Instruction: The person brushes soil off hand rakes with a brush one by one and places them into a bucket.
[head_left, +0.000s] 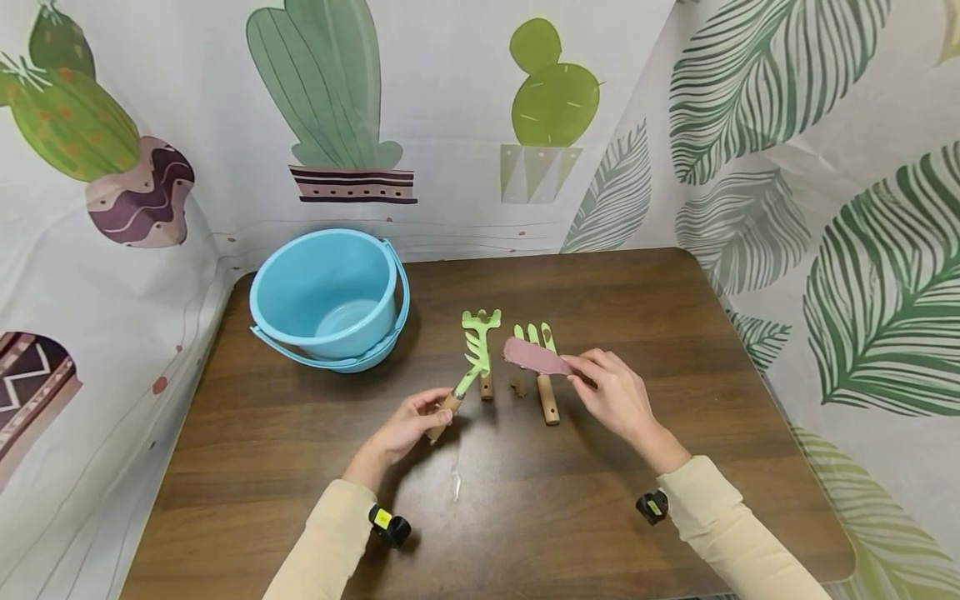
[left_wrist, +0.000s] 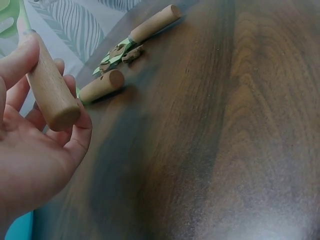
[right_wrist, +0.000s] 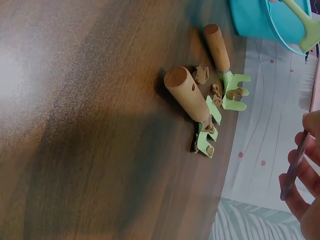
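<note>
My left hand (head_left: 408, 425) grips the wooden handle (left_wrist: 52, 90) of a small green garden rake (head_left: 467, 382), its tines pointing up and away. In my right hand (head_left: 617, 392) is a pink brush (head_left: 536, 357), pinched by its handle and held level near the rake; pale bristles (right_wrist: 306, 92) show in the right wrist view. Beneath them, a second green rake (head_left: 481, 320) and a green hand fork (right_wrist: 206, 142) lie on the table, both with wooden handles. Brown clumps (right_wrist: 201, 75) lie between these tools, and some cling to their heads.
A light blue bucket (head_left: 330, 337) with its handle folded down stands at the back left of the brown wooden table (head_left: 570, 517). Behind the table hangs a cloth (head_left: 450, 108) printed with cacti and leaves. A black wrist camera (head_left: 392, 527) sits at each cuff.
</note>
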